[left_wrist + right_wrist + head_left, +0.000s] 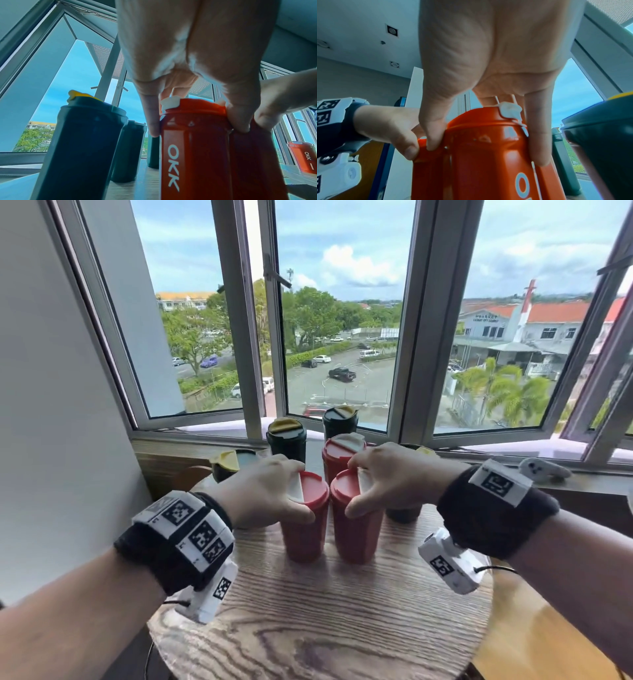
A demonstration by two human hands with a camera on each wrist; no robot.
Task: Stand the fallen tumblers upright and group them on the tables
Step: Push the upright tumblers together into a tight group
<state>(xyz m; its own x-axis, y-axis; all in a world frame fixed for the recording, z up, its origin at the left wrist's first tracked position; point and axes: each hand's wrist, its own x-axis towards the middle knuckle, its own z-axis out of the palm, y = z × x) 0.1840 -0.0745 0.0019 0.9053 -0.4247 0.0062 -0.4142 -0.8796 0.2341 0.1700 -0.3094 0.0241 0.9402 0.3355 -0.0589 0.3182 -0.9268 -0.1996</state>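
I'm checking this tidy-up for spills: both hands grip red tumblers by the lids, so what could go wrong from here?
1. The left hand and right hand hold the left red tumbler and right red tumbler only at the lids; a loose lid might slip off.
2. The two stand almost touching, so a nudge could tip one.
3. The right wrist is close to a dark tumbler and may knock it.
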